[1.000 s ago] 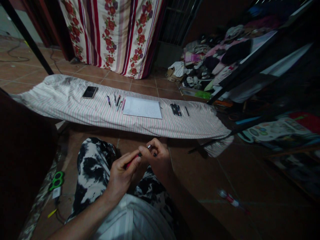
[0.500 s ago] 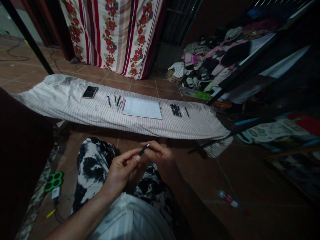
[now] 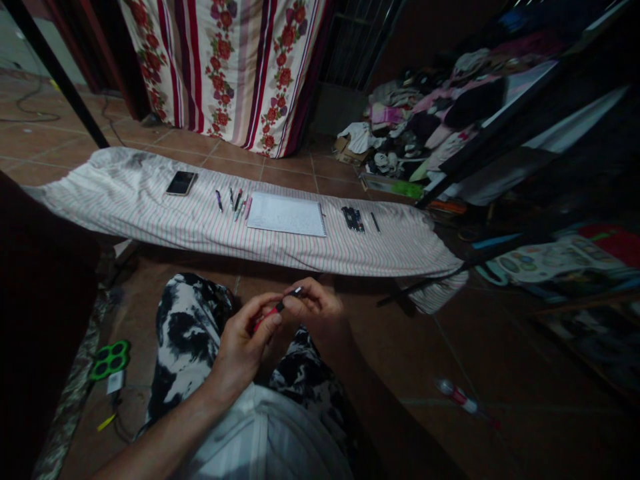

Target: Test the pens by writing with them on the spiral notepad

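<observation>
Over my lap, both hands are closed around a slim red and black pen (image 3: 279,307). My left hand (image 3: 240,340) pinches its red part between thumb and fingers. At the black end, which carries a small white mark, the fingers of my right hand (image 3: 323,312) are closed. Beyond them, on a bench with a striped cloth (image 3: 200,230), lies a spiral notebook (image 3: 286,215). Several pens (image 3: 237,201) lie left of the notebook. To its right is a cluster of dark pens (image 3: 353,219), with a single dark pen (image 3: 375,222) beside it.
A phone (image 3: 181,183) lies on the left of the bench. On the tiled floor are a green four-ringed object (image 3: 110,360) with a cable and a plastic bottle (image 3: 457,396). Heaped clothes (image 3: 425,120) and a floral curtain (image 3: 220,67) stand behind. A dark bar crosses at right.
A red part of the pen now shows between my left fingers, where only black was visible before. My right fingers have shifted slightly along the black end.
</observation>
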{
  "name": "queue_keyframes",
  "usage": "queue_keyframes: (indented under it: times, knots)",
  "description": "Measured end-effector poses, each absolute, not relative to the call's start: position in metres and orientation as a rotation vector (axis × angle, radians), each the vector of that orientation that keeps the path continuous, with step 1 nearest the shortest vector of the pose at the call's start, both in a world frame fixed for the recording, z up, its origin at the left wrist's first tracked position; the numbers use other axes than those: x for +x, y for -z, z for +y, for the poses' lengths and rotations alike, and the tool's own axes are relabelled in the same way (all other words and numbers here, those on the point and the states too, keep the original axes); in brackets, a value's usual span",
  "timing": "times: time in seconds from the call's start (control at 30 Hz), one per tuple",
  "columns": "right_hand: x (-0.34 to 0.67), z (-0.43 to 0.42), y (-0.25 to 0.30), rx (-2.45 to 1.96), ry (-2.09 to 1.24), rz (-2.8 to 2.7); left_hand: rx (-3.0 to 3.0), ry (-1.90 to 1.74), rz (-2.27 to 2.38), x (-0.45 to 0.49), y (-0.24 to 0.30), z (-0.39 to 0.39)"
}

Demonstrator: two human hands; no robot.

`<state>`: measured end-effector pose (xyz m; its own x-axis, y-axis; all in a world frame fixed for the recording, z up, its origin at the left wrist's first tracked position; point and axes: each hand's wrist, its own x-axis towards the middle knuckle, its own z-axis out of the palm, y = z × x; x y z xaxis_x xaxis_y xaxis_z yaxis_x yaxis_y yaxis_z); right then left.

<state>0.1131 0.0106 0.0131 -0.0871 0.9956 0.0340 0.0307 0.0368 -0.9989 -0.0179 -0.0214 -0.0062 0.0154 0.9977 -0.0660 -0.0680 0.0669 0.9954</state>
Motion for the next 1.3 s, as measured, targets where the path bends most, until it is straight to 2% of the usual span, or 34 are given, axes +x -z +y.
queue_keyframes:
  times: [0.53, 0.87, 1.03, 1.3]
  knots:
    - [0.105, 0.006, -0.015, -1.201, -1.207, -1.194, 1.292, -1.222, 1.337, -0.015, 0.005, -0.020]
    - [0.120, 0.013, -0.010, -1.080, -1.367, -1.230, 0.979, -1.121, 1.029, -0.016, -0.006, -0.015]
    - [0.129, 0.014, -0.016, -1.069, -1.328, -1.387, 0.932, -1.029, 0.951, -0.016, -0.005, -0.014]
    - [0.133, 0.013, -0.023, -1.133, -1.338, -1.347, 1.305, -1.003, 0.962, -0.024, -0.009, -0.011]
